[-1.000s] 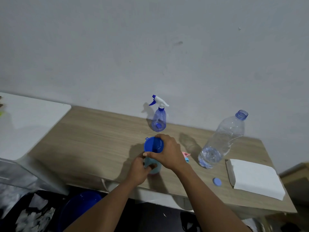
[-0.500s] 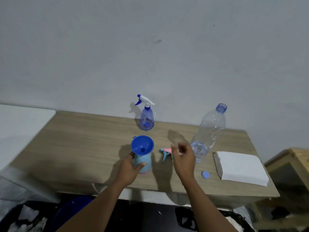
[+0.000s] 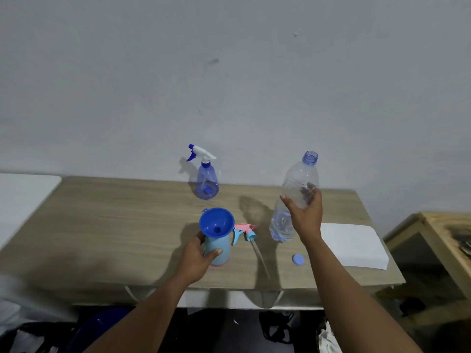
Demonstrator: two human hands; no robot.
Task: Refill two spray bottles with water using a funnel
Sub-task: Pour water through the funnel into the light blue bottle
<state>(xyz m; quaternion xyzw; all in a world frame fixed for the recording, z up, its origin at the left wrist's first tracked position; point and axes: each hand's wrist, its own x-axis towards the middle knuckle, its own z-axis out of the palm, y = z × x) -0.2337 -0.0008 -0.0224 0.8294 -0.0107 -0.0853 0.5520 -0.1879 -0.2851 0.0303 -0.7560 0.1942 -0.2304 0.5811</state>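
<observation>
A blue funnel point(image 3: 217, 226) sits in the neck of a light-blue spray bottle point(image 3: 218, 247) near the table's front, and my left hand point(image 3: 198, 258) grips that bottle's body. Its pink and blue spray head point(image 3: 244, 232) with a dip tube lies on the table just to the right. My right hand point(image 3: 304, 215) wraps around the middle of a large clear water bottle point(image 3: 295, 194), uncapped, with some water at its bottom. A clear blue spray bottle point(image 3: 207, 180) with a white and blue trigger stands at the back by the wall.
A small blue cap point(image 3: 298, 259) lies near the front edge of the wooden table point(image 3: 114, 225). A white folded cloth point(image 3: 353, 244) lies at the right end. A wooden shelf point(image 3: 438, 240) stands right of the table, a white surface point(image 3: 23, 197) left.
My right hand left the funnel, moved right and took hold of the water bottle. My left hand kept holding the light-blue bottle. The camera view shifted.
</observation>
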